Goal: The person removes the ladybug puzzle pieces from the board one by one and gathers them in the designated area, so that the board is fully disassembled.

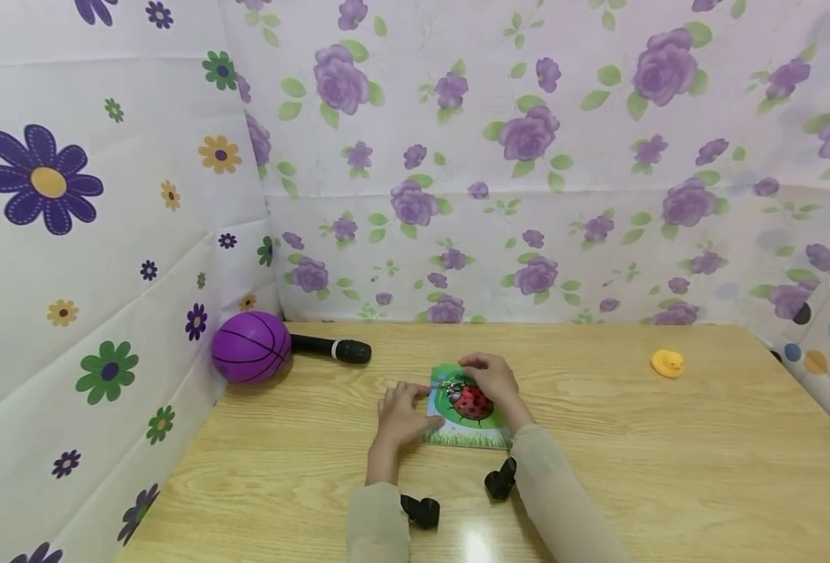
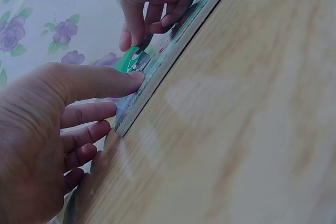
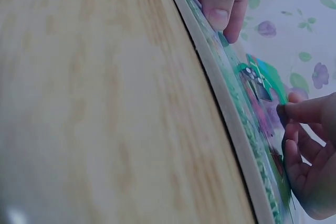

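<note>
The board (image 1: pixel 457 435) lies flat on the table (image 1: pixel 274 477), between the two hands. The left hand (image 1: pixel 401 421) has its fingers loosely extended at the board's left side, and the left wrist view shows its thumb touching the edge (from above, contact is harder to judge). The right hand (image 1: pixel 494 380) reaches over the board's far part, and both wrist views show it pinching a green piece (image 3: pixel 274 81) by thumb and finger, tilted up from the surface; seen from the head, that tilt hardly shows. Only the head view gives the ladybug (image 1: pixel 473 402) picture clearly, just below the right hand. It alone also shows the ball (image 1: pixel 251 348) and microphone (image 1: pixel 334 348), beyond and left of the left hand, and the duck (image 1: pixel 668 363), well right of the right hand.
</note>
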Demonstrator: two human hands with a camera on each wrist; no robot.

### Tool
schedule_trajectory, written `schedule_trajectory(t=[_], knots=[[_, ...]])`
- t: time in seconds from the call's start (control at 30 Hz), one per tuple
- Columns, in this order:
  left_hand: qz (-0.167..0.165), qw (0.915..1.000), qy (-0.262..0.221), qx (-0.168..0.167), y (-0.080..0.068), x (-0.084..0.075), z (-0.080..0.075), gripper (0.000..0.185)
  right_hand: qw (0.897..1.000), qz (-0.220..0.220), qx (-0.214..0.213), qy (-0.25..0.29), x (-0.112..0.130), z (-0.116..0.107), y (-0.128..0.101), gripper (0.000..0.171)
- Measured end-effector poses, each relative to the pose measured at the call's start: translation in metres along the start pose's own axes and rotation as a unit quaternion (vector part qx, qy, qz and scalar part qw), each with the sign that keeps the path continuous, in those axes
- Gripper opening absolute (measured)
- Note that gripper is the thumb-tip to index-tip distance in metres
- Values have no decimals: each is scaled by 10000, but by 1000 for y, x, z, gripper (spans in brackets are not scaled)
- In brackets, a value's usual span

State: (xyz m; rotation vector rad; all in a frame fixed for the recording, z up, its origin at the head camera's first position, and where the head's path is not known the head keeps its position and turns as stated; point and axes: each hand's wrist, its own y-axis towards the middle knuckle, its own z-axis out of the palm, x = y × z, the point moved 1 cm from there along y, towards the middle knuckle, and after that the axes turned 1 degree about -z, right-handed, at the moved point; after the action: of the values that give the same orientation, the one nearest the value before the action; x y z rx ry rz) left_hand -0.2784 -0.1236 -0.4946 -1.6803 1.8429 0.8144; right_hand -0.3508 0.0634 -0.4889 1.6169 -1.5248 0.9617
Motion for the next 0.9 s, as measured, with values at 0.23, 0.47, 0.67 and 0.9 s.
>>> schedule_trajectory(t=[0.23, 0.47, 0.67, 0.9], knots=[[-12, 10000, -21, 0, 0, -1, 0, 53, 9993, 9, -130, 358, 1, -1, -1, 18], [-71, 10000, -33, 11, -1, -3, 0, 53, 9945, 256, -283, 980, -6, -9, 4, 20], [-18, 10000, -93, -11, 1, -4, 1, 54, 9875, 324, -451, 1472, -11, -32, 4, 18], [-60, 10000, -6, -16, 0, 0, 3, 53, 9882, 424, -377, 1424, -24, -59, 4, 27]])
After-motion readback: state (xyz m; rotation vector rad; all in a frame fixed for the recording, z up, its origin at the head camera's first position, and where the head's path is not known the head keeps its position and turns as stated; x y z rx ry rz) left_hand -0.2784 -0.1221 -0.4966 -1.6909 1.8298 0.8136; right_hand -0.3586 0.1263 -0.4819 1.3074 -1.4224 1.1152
